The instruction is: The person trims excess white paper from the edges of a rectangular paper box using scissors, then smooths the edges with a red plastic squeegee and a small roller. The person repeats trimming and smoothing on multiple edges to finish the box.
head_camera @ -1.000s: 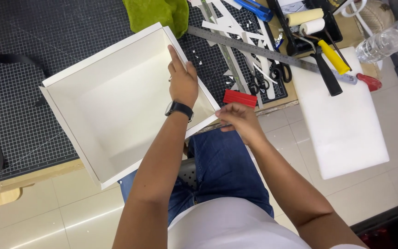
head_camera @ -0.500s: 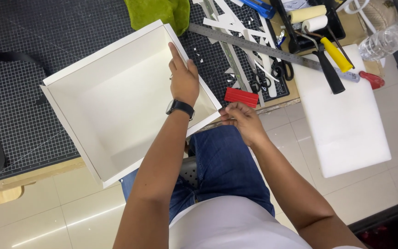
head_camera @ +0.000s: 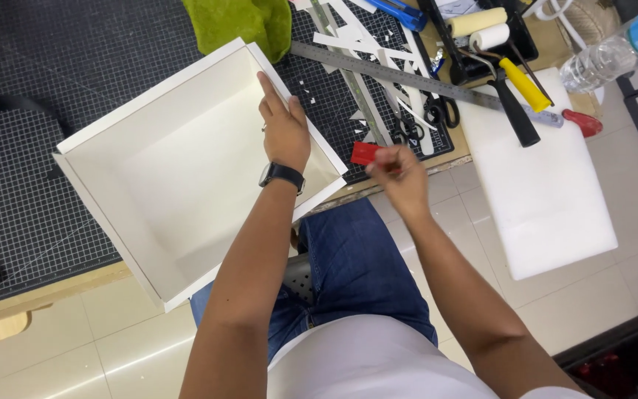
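- The white open box (head_camera: 179,170) lies tilted on the black gridded cutting mat (head_camera: 31,111), one corner jutting past the counter (head_camera: 60,292) edge over the person's lap.
- The left hand (head_camera: 286,129) rests on the box's right wall, fingers stretched flat along the rim.
- The right hand (head_camera: 400,174) has its fingers pinched round a small red tool (head_camera: 365,153) just beside the box's corner.
- Beyond lie a steel ruler (head_camera: 407,77), scissors (head_camera: 407,129), white offcuts and a green cloth (head_camera: 241,22).
- A white board (head_camera: 548,192) lies to the right.
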